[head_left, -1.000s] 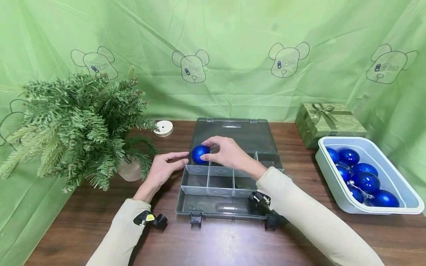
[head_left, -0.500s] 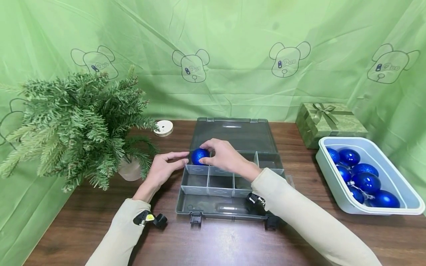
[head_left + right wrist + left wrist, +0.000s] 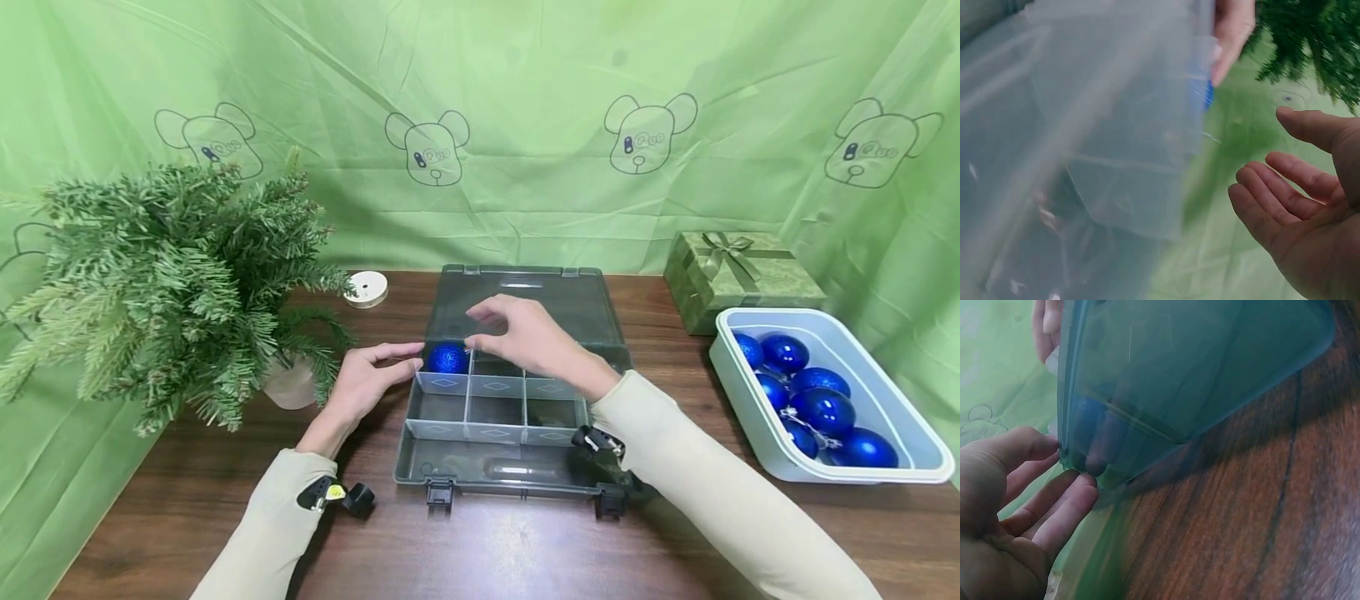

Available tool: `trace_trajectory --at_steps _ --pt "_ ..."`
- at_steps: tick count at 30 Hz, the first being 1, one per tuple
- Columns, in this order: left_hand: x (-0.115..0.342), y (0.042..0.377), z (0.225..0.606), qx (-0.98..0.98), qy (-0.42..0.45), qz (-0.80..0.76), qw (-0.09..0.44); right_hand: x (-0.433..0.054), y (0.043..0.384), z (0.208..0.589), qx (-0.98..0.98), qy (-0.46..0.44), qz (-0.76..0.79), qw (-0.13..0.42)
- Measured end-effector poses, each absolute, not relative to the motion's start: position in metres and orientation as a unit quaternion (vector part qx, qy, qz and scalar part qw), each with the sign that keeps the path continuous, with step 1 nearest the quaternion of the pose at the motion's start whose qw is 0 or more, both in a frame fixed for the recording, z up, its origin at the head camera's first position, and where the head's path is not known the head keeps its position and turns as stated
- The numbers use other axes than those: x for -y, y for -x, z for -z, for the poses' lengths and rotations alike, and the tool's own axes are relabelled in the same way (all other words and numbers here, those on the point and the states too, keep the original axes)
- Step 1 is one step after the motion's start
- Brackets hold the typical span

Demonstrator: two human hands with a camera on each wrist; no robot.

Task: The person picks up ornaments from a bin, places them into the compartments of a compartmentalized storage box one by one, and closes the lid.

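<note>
A glittery blue Christmas bauble [image 3: 447,359] sits in the back left compartment of a dark see-through divider box [image 3: 495,462]. The right hand [image 3: 525,333] is above the back row, just right of the bauble. In the right wrist view its fingers [image 3: 1257,206] are spread and hold nothing. At the box's left side is the left hand [image 3: 365,379], its index finger and thumb reaching to the wall by the bauble. The left wrist view has its fingertips [image 3: 1088,487] touching the box corner, and the bauble shows blurred through the plastic.
The box's lid [image 3: 525,304] lies back behind it. A white tub [image 3: 761,433] of several blue baubles stands right, before a green gift box [image 3: 742,283]. On the left are a small potted fir tree [image 3: 187,275] and a ribbon spool [image 3: 366,289].
The right hand has lowered the bauble into the back left compartment, let go of it and moved up and right. The left hand has stayed at the box's side.
</note>
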State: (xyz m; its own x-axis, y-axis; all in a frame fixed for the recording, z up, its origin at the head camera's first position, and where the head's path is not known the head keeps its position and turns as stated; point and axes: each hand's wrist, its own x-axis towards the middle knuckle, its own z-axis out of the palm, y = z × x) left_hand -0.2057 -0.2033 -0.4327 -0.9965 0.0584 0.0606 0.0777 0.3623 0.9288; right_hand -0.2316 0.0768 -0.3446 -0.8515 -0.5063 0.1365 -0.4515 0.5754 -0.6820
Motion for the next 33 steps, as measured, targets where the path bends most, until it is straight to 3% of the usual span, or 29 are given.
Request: trace_trajectory --at_steps 16,25,33 --pt "0.203 0.204 0.432 0.835 0.037 0.549 0.01 -0.172 0.195 0.288 -0.912 0.225 0.341 -0.044" --pt "0.207 0.204 0.432 0.839 0.043 0.543 0.011 -0.242 0.172 0.282 -0.924 0.18 0.322 -0.095" --pt "0.205 0.204 0.432 0.839 0.045 0.543 0.007 -0.298 0.157 0.292 -0.937 0.087 0.325 -0.09"
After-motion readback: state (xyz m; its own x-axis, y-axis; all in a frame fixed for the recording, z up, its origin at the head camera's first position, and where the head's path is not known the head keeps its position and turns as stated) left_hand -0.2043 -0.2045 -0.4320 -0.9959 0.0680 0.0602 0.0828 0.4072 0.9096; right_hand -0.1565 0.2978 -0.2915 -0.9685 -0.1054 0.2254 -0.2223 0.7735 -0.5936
